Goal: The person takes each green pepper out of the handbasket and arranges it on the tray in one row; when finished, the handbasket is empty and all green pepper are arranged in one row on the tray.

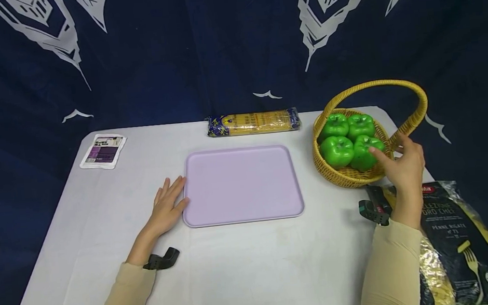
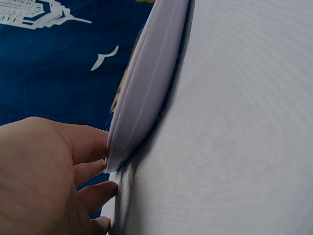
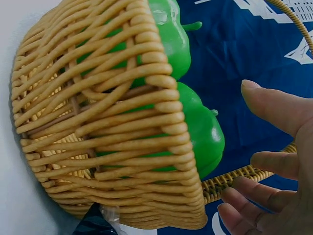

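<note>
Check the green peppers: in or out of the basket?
In: the head view shows four green peppers within the rim of the wicker basket; the right hand holds none.

Ahead of you hangs a dark blue cloth (image 1: 196, 55) printed with white shapes. On the white table (image 1: 254, 272) before you, a white-and-purple packet (image 1: 103, 152) lies at the far left and a yellow-and-blue packet (image 1: 259, 122), seemingly dried pasta, along the back edge. Near your right, a black-and-gold bag (image 1: 452, 241) reads "Penne Rigate".

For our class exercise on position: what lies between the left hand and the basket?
The lilac tray, then a bare strip of white table, as the head view shows.
</note>
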Tool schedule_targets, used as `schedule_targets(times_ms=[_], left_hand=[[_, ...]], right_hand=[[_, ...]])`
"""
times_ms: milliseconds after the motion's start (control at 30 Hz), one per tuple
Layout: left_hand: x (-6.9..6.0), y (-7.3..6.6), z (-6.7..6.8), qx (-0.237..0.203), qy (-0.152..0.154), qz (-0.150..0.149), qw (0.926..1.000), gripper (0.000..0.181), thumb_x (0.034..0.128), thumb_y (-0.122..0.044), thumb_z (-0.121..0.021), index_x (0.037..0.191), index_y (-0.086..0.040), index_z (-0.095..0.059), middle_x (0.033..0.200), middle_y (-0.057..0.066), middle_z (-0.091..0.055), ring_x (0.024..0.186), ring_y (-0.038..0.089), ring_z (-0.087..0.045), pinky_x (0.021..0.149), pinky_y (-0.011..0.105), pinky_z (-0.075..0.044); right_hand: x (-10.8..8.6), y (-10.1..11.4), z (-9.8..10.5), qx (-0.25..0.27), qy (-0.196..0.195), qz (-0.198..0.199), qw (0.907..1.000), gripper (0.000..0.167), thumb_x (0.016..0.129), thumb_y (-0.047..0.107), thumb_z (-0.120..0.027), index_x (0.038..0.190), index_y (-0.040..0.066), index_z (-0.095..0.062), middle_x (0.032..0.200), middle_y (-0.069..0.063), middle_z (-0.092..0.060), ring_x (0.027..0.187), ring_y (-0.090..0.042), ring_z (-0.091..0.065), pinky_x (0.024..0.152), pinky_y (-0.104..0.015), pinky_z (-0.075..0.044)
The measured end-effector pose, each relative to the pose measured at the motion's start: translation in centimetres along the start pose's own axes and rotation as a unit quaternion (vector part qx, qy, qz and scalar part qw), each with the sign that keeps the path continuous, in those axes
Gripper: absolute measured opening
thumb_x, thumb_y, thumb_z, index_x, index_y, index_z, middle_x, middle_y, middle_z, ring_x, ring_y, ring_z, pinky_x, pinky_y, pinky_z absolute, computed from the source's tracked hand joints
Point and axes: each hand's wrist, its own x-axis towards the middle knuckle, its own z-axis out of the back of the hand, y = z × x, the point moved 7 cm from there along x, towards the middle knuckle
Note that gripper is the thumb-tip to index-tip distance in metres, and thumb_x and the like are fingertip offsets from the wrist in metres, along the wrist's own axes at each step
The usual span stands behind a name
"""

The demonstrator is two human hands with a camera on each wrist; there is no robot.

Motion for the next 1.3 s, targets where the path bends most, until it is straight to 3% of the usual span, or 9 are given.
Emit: schedule_targets(times_ms=[867,1300], left_hand=[[0.1,0.1,-0.1,-0.001,-0.002,0.000,1.0000,0.059,0.0986,-0.015,-0.051,0.151,0.000,-0.031,0.159,0.023,-0.025,0.151,0.043,0.000,0.119,0.059,0.007],[0.1,0.1,-0.1,-0.001,0.000,0.004,1.0000,0.059,0.0984,-0.015,-0.051,0.152,-0.001,-0.030,0.159,0.022,-0.025,0.151,0.043,0.000,0.120,0.058,0.007]], right_hand=[[0.5,-0.3,-1.8,-0.025,0.026,0.031,0.9989,0.078,0.092,0.031,-0.067,0.154,0.008,-0.028,0.146,-0.026,-0.038,0.133,-0.042,-0.039,0.110,-0.057,-0.033],[0.6,-0.8,-2.7,-0.030,0.036,0.032,0.9984,0.078,0.090,0.018,-0.070,0.154,0.007,-0.028,0.153,-0.024,-0.033,0.141,-0.044,-0.030,0.117,-0.058,-0.024]])
